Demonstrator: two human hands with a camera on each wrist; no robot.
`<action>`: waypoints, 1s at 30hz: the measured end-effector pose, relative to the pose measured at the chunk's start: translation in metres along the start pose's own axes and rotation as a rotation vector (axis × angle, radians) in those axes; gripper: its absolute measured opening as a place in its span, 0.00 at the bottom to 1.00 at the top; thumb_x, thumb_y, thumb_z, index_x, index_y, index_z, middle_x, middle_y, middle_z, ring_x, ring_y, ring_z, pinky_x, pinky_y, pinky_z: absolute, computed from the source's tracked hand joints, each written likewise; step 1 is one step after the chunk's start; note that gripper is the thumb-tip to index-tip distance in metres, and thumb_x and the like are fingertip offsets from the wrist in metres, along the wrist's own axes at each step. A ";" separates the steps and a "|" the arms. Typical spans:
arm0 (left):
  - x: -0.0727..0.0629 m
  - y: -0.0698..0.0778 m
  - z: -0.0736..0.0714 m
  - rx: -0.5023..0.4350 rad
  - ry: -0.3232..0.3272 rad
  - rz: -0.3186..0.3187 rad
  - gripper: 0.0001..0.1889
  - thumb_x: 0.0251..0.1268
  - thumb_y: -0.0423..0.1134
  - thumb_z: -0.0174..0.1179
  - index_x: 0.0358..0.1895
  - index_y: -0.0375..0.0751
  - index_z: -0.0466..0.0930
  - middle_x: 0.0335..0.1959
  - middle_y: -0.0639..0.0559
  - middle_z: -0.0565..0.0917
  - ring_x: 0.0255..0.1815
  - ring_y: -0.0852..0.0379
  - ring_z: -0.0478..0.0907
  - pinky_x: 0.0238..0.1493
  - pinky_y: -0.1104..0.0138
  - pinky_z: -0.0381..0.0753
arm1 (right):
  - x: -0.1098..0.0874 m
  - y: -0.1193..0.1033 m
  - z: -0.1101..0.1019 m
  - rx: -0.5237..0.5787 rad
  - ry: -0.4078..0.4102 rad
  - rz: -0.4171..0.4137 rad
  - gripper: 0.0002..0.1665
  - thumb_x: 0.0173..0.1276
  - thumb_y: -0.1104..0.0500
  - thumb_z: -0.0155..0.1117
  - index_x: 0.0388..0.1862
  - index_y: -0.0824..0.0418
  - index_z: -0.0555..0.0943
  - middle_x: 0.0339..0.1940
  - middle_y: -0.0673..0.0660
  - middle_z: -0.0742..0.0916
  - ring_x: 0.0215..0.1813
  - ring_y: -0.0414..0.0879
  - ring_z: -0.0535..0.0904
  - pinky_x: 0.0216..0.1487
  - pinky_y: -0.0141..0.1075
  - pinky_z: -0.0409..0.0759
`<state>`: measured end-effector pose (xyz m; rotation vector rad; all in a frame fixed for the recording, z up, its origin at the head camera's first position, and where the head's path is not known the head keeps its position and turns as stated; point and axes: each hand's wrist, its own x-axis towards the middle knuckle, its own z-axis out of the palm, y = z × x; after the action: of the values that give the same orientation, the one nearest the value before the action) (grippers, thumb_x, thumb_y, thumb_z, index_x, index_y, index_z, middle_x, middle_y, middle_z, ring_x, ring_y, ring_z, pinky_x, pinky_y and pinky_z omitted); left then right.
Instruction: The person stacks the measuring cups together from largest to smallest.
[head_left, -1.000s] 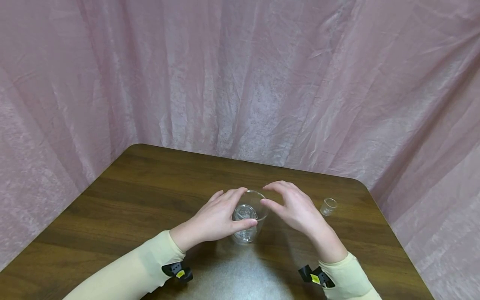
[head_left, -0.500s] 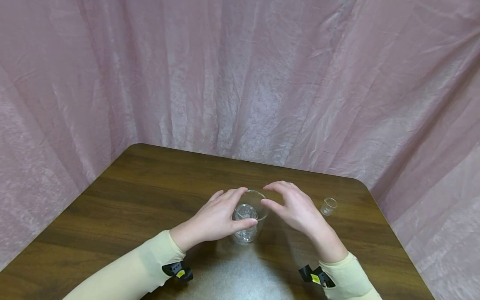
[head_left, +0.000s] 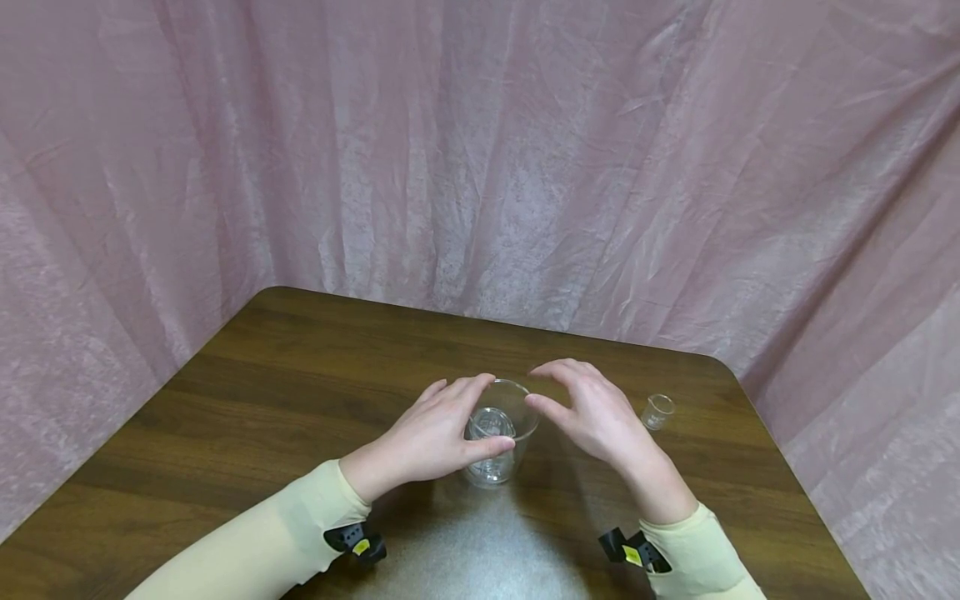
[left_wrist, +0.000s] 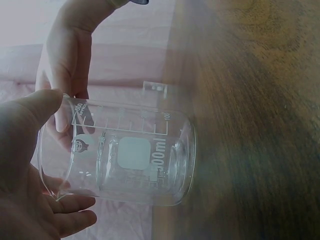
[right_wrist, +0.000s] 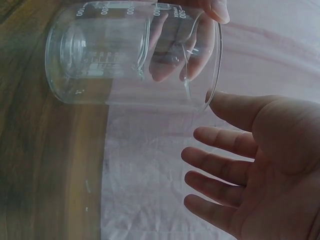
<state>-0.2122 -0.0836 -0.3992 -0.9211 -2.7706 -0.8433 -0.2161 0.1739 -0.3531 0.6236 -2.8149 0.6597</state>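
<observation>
Smaller beaker (right_wrist: 102,62) apparently inside larger beaker (left_wrist: 85,160)

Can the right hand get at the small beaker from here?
Likely yes: the right hand grips nothing, and the small beaker stands to its right with nothing visible between them.

The large beaker (head_left: 522,431) at lower centre looks like smooth, glossy glass; the table (head_left: 352,350), sheeny wood; the upper curtain (head_left: 480,158), crinkled velvety cloth.
</observation>
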 end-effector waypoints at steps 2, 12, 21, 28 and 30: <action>0.000 0.000 0.000 0.000 0.001 0.002 0.47 0.72 0.70 0.68 0.82 0.43 0.68 0.71 0.48 0.81 0.73 0.51 0.78 0.82 0.36 0.61 | 0.000 0.001 0.000 -0.003 0.002 0.003 0.25 0.77 0.45 0.76 0.66 0.54 0.88 0.67 0.52 0.88 0.74 0.57 0.79 0.69 0.60 0.79; 0.000 0.000 0.000 -0.003 0.004 0.009 0.46 0.72 0.70 0.68 0.81 0.43 0.68 0.69 0.49 0.82 0.73 0.51 0.78 0.82 0.36 0.61 | 0.000 0.006 0.000 -0.026 0.021 0.018 0.25 0.77 0.44 0.76 0.66 0.54 0.88 0.67 0.52 0.88 0.73 0.56 0.79 0.68 0.59 0.80; 0.000 0.000 0.000 0.002 0.006 0.006 0.47 0.72 0.70 0.68 0.82 0.43 0.68 0.70 0.48 0.82 0.73 0.51 0.78 0.82 0.36 0.61 | 0.000 0.009 -0.003 -0.037 0.019 0.037 0.28 0.78 0.44 0.75 0.69 0.56 0.86 0.69 0.55 0.87 0.75 0.58 0.78 0.69 0.61 0.80; 0.000 0.000 0.001 -0.006 -0.001 0.000 0.48 0.72 0.71 0.68 0.82 0.42 0.68 0.71 0.47 0.82 0.74 0.50 0.77 0.82 0.36 0.60 | -0.001 0.011 -0.004 -0.040 0.020 0.038 0.28 0.78 0.45 0.75 0.70 0.57 0.86 0.71 0.56 0.86 0.76 0.58 0.77 0.70 0.61 0.79; 0.000 0.000 0.001 -0.006 -0.002 -0.003 0.48 0.72 0.71 0.68 0.83 0.41 0.68 0.71 0.47 0.81 0.75 0.50 0.77 0.82 0.36 0.60 | -0.001 0.011 -0.004 -0.042 0.017 0.043 0.29 0.78 0.45 0.75 0.70 0.57 0.85 0.72 0.57 0.86 0.77 0.59 0.76 0.71 0.62 0.78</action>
<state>-0.2126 -0.0833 -0.3999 -0.9192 -2.7736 -0.8525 -0.2197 0.1849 -0.3541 0.5488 -2.8254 0.6093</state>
